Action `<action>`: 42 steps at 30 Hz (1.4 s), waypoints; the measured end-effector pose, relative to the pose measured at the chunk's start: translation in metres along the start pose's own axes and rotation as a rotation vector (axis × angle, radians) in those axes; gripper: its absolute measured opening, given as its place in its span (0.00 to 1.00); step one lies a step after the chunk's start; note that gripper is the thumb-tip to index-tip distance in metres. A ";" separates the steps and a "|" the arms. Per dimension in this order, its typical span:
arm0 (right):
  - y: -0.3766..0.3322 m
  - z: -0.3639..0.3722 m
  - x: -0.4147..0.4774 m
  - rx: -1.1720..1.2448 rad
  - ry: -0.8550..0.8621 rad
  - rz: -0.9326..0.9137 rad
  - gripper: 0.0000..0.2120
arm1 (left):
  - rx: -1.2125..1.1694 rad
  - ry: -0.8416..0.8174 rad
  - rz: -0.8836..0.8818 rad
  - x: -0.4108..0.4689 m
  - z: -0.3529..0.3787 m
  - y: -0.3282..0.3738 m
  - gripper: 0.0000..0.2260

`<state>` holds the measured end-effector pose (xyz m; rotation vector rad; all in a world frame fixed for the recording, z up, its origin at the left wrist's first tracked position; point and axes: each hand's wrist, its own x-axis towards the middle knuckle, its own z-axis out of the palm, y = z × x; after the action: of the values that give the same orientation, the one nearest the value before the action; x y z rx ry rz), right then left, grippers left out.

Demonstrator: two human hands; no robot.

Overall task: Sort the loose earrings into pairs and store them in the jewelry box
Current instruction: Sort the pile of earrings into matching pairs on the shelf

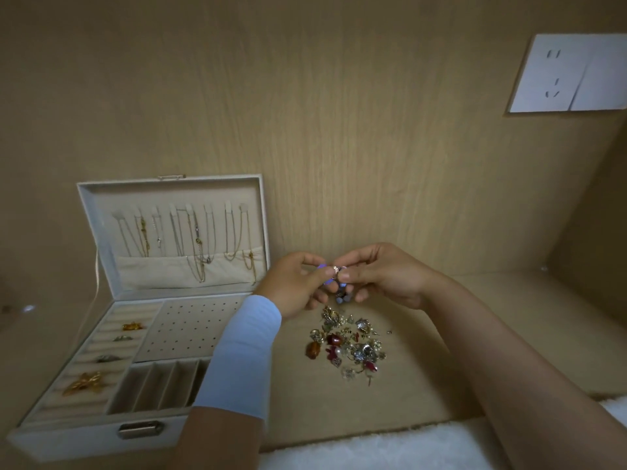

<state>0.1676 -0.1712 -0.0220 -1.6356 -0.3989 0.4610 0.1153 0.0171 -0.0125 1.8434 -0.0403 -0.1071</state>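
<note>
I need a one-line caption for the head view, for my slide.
The left hand and right hand pinch an earring above the loose earring pile, beside the open jewelry box.

Dim, warm, even light (soft overall focus), wide-angle bowing at edges

Both hands (334, 278) pinch an earring (336, 270) above the loose earrings (349, 344).
</note>
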 end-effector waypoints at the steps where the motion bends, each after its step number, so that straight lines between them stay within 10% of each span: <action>1: 0.000 -0.003 -0.001 0.004 -0.006 0.017 0.12 | 0.029 0.024 0.021 0.001 -0.001 0.001 0.07; 10: 0.003 -0.022 -0.004 -0.187 0.148 0.017 0.06 | 0.531 0.170 0.086 0.011 0.014 0.003 0.05; 18: 0.016 -0.026 0.007 -0.269 0.252 0.113 0.08 | 0.925 -0.045 -0.017 0.047 0.043 -0.006 0.08; 42: 0.044 0.006 0.035 -0.713 0.435 0.083 0.06 | 1.103 -0.073 -0.088 0.058 0.011 -0.006 0.12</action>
<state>0.1940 -0.1527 -0.0681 -2.3837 -0.1682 -0.0044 0.1720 0.0033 -0.0243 2.9430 -0.0791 -0.2465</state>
